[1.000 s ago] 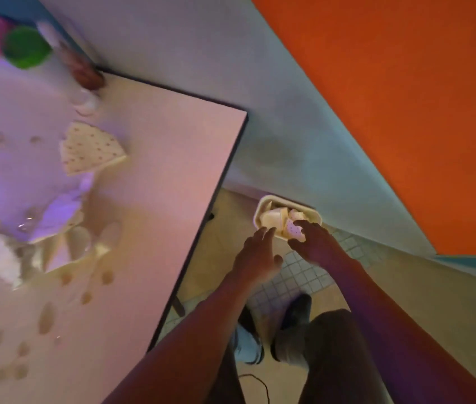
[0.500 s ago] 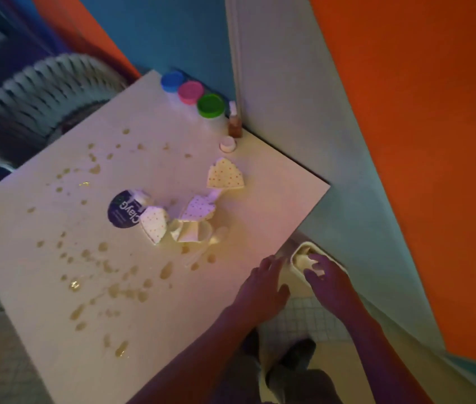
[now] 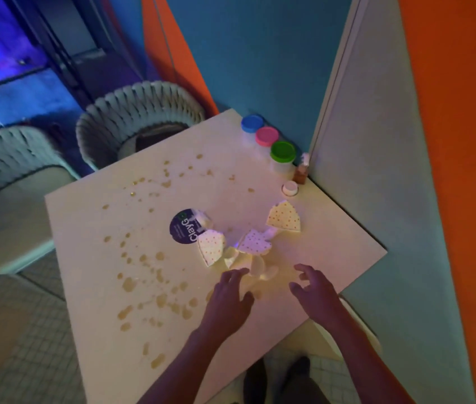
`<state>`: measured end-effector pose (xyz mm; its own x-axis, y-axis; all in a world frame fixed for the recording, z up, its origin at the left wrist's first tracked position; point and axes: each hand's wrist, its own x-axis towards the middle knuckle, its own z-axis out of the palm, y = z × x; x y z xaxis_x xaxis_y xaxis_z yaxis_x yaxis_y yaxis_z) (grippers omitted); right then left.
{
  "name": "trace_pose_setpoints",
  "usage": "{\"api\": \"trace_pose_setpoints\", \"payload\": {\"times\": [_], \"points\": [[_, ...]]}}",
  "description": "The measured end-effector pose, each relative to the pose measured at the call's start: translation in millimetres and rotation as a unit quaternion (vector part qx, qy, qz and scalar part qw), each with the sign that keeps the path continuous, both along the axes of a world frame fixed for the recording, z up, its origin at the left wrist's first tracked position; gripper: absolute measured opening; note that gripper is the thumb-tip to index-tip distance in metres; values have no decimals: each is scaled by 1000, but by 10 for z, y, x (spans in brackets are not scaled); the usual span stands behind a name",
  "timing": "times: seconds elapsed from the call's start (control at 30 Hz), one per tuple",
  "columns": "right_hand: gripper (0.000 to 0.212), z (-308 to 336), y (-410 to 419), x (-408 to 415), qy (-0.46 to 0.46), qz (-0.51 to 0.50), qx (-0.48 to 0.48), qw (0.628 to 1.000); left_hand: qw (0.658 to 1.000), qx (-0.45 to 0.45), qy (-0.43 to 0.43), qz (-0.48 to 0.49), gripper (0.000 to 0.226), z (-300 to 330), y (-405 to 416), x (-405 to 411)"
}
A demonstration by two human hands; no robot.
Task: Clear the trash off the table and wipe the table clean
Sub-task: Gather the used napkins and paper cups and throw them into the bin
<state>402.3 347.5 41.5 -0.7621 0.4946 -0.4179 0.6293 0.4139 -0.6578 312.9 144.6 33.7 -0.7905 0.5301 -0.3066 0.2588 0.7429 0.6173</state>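
Note:
Torn pieces of dotted paper lie on the white table (image 3: 85, 272): one piece (image 3: 284, 220) toward the right, another piece (image 3: 255, 242) in the middle, a third piece (image 3: 211, 247) beside a dark round ClayG lid (image 3: 183, 230). Pale scraps (image 3: 257, 265) sit just in front of them. Yellow-brown spill drops (image 3: 155, 287) dot the tabletop. My left hand (image 3: 229, 298) hovers open over the table, fingertips close to the pale scraps. My right hand (image 3: 315, 290) is open too, fingers spread and slightly bent, to the right of the scraps. Neither hand holds anything.
Three tubs with a blue lid (image 3: 252, 123), a pink lid (image 3: 266, 136) and a green lid (image 3: 283, 151) stand at the far corner, with a small brown bottle (image 3: 300, 173) and a white cap (image 3: 290, 188). Two chairs (image 3: 140, 121) stand beyond the table. A white bin's edge (image 3: 356, 316) shows under my right arm.
Both hands have come up from the bin on the floor and moved over the table toward the paper scraps. The view has swung from the floor to the tabletop.

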Motion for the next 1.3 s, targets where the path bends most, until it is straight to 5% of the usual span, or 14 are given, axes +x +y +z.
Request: {"api": "trace_pose_setpoints", "payload": {"times": [0.6,0.83,1.3], "points": [[71,-227,82,-1255,-94,167,35,981,979,-182,-3,94,91,-62,44,-1124],[76,-269,103,-1465,-105,159,-1,982,968,-243,-9,59,100,-121,116,-1331],[69,-400,204,-1622,-72,78,-61,992,979,-200,-30,19,104,-292,64,-1629]]}}
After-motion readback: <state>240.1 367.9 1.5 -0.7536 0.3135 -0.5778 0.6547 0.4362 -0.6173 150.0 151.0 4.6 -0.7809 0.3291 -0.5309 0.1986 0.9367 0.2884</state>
